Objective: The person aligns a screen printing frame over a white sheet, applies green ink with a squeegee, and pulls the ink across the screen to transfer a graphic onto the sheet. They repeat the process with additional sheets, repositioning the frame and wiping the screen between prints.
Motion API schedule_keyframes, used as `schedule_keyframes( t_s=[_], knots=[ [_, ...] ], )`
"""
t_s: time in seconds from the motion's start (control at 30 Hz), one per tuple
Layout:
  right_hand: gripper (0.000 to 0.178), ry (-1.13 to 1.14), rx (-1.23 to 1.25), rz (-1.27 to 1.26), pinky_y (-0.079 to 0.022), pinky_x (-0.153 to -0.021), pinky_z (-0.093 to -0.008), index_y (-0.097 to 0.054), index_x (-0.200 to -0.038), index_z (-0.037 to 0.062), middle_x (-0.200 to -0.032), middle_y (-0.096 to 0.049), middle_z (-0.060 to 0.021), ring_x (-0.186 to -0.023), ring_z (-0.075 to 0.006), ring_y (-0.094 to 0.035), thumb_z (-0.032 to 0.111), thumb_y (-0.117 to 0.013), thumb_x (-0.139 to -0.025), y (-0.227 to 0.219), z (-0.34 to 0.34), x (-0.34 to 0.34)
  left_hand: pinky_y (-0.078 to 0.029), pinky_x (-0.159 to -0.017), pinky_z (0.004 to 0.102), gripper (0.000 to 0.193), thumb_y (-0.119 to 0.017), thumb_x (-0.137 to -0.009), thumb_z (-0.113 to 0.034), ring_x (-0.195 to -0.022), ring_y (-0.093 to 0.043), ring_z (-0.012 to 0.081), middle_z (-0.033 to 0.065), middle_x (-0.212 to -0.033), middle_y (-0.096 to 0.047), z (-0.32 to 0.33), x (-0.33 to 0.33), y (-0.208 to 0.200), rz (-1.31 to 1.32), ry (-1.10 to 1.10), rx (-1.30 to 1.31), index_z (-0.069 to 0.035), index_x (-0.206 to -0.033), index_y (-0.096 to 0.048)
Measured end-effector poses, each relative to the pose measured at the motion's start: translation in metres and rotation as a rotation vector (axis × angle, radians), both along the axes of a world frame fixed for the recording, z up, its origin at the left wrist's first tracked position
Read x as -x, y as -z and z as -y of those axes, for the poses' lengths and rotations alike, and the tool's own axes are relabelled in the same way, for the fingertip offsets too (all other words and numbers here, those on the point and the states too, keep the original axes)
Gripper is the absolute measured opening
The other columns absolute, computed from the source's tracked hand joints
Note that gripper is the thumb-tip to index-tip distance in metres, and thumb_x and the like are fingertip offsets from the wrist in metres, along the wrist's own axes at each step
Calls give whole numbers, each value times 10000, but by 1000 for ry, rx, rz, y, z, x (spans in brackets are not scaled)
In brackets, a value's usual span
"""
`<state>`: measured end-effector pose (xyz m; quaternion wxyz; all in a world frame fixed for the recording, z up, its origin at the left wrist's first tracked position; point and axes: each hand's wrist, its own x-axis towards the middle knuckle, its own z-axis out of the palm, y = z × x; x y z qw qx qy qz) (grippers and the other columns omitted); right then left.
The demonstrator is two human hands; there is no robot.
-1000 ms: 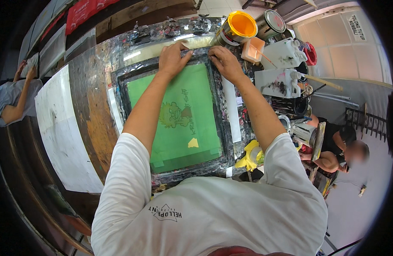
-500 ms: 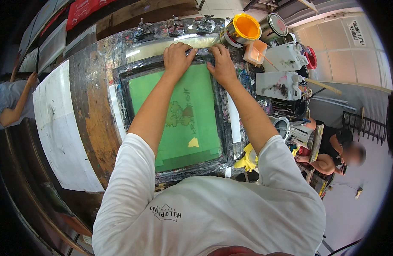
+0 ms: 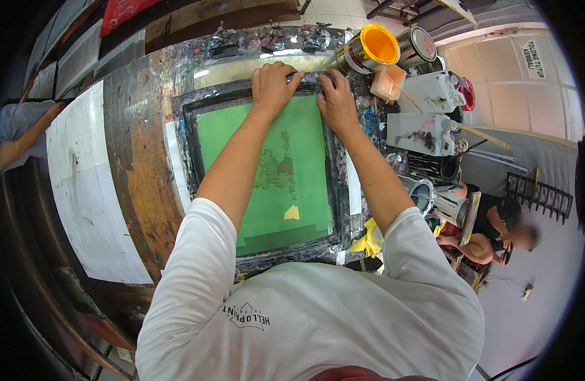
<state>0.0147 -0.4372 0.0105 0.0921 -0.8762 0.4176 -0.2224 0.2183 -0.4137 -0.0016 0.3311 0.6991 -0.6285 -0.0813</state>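
Note:
A screen printing frame (image 3: pixel 335 190) with dark, ink-stained bars lies on the worktable in front of me. Its green mesh (image 3: pixel 308 140) carries a faint cartoon figure with lettering and a small yellowish patch (image 3: pixel 292 213). Along the far bar, my left hand (image 3: pixel 273 89) has its fingers curled over the edge, with the thumb pointing right. My right hand (image 3: pixel 337 105) grips the same bar near the far right corner. The undersides of both grips are hidden. Beyond the fingers runs a pale, shiny strip (image 3: pixel 232 72).
Clamps (image 3: pixel 271 39) line the table's far edge. To the right stand a yellow paint can (image 3: pixel 372 46), an orange-stained tub (image 3: pixel 388 83), white jugs (image 3: pixel 421 133) and a yellow cloth (image 3: pixel 369 240). A white sheet (image 3: pixel 83 190) lies left. One person sits right; another's arm shows left.
The view has shifted slightly, so the table and frame appear a little farther right. Both hands keep their places on the far bar.

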Motion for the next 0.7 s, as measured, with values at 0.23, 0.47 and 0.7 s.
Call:
schedule_keyframes(
  t_s=[0.23,0.47,0.7],
  knots=[
    [787,215,88,62,-491,-1109,-498,-460,-1482,33,-1431,-545,-245,-1325,-460,-549,55,-842,-794,-9,-7,-18,-446,-916,428,345,-723,-965,-470,-995,-661,267,29,-992,-740,-1,-1,2,-6,-2,-22,-151,-1018,-843],
    [673,484,-435,-13,-527,-1039,-508,-634,-1262,-65,-1305,-646,-320,-1201,-500,-630,194,-910,-705,0,26,-10,-441,-908,429,364,-714,-970,-477,-1008,-660,276,41,-990,-735,-1,0,0,11,-2,-32,-135,-1004,-836],
    [592,501,-128,-35,-538,-997,-500,-678,-1168,-75,-1131,-695,-272,-1104,-460,-660,294,-861,-743,17,14,-17,-439,-908,436,373,-716,-970,-481,-992,-659,282,53,-974,-727,-1,-1,3,-10,-7,-16,-126,-971,-830]
  ],
)
